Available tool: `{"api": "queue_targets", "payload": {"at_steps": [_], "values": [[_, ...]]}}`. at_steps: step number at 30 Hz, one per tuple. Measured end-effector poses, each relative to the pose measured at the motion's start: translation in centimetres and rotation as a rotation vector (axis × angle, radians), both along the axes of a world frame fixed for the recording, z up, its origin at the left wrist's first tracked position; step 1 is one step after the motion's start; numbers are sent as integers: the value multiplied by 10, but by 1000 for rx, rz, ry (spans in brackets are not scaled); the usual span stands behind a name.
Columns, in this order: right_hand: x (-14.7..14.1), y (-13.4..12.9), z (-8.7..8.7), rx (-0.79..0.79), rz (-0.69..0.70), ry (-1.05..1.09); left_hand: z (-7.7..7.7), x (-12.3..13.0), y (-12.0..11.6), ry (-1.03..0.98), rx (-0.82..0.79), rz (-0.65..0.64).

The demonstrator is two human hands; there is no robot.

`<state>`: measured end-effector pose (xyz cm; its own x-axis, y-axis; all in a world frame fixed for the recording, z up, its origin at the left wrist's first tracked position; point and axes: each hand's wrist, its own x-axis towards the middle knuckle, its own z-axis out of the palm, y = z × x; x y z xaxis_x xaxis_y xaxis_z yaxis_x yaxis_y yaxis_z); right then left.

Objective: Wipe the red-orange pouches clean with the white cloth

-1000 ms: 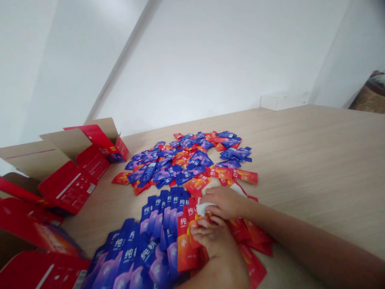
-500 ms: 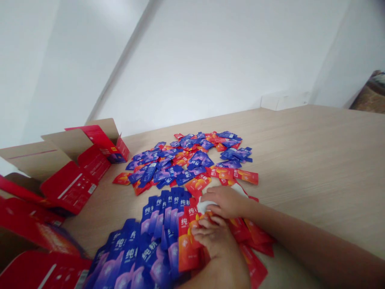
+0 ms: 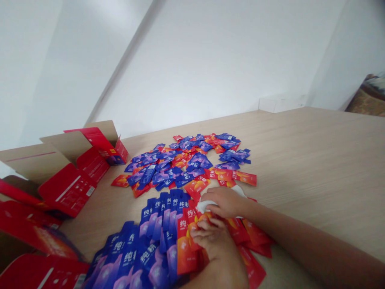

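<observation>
My right hand (image 3: 223,200) is closed over a white cloth or tissue (image 3: 203,206), which pokes out past the fingertips and behind the hand. It presses down on red-orange sachets (image 3: 188,251). Just nearer to me, my left hand (image 3: 215,243) lies on the same red sachets, fingers spread and holding nothing. Left of it, purple-blue sachets (image 3: 147,257) lie in overlapping rows, printed side up. Both hands hide part of the red sachets beneath them.
A loose heap of mixed blue and red sachets (image 3: 171,160) lies farther back on the wooden table (image 3: 315,168). Open red cardboard boxes (image 3: 70,188) line the left side, flaps up. A white box (image 3: 278,104) stands by the wall.
The view has shifted very slightly. My hands stay nearly in place on the red sachets, with the white cloth still under my right hand.
</observation>
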<state>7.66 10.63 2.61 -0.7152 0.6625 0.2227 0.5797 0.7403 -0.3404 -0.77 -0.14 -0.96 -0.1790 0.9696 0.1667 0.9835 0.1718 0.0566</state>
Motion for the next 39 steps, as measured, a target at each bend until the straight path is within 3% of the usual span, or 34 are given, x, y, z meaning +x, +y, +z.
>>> {"api": "queue_targets", "payload": {"at_steps": [5, 12, 19, 24, 28, 32, 39], "values": [[3, 3, 1, 29, -145, -18, 0, 1, 2, 84, -59, 26], [-6, -9, 6, -10, 34, -19, -11, 5, 16, 257, -164, 83], [3, 3, 5, 44, -189, -76, -5, 5, 11, 409, -155, 83], [24, 24, 10, 107, -505, -82, 5, 4, 10, 518, -176, 82], [40, 41, -2, 94, -702, -150, 7, 2, 15, 352, -225, 82], [46, 48, -13, 56, -661, -143, 3, -1, 17, 249, -256, 84], [50, 47, 7, 49, -663, -42, -2, -2, 13, 230, -245, 79]]}}
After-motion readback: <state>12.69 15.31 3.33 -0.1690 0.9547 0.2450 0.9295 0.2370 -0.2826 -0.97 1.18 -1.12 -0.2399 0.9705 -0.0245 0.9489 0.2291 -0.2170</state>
